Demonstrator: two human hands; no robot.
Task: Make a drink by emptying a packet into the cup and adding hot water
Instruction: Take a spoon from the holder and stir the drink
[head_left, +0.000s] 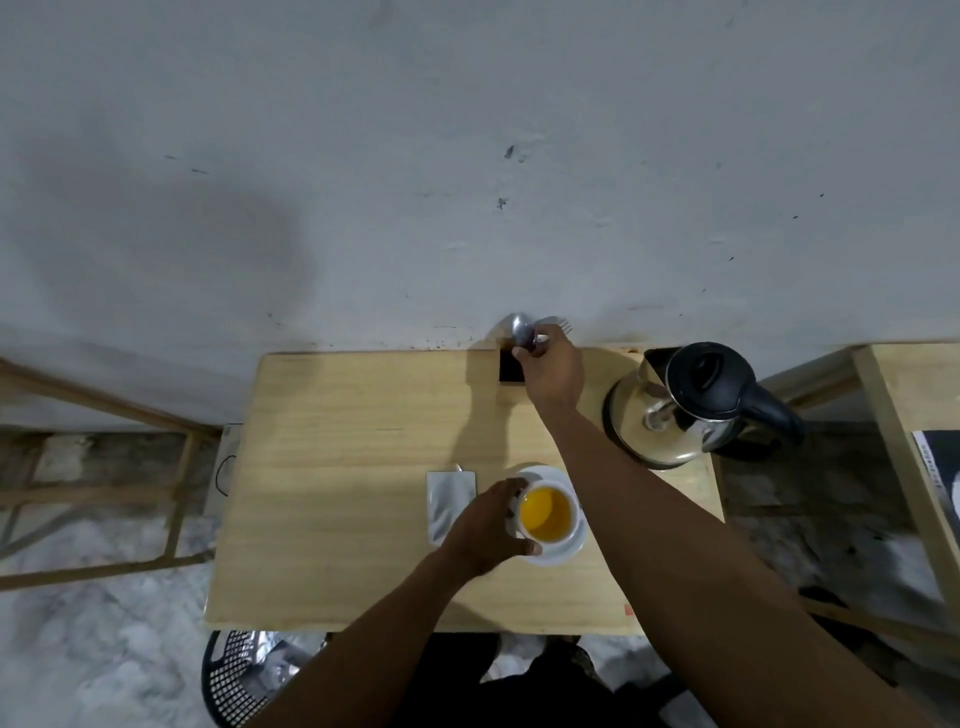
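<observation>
Cup (549, 514) of orange drink, lower centre, gripped by left hand (488, 535); right hand (553, 371), upper centre, closed around spoon (521, 327).

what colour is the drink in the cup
Orange-yellow drink, in a white cup; clearest in the head view.

Dim, even lighting. A broad soft shadow lies on the wall (171, 244). Wide-angle distortion bends the table (332, 415) edges. Detail is soft throughout.
</observation>
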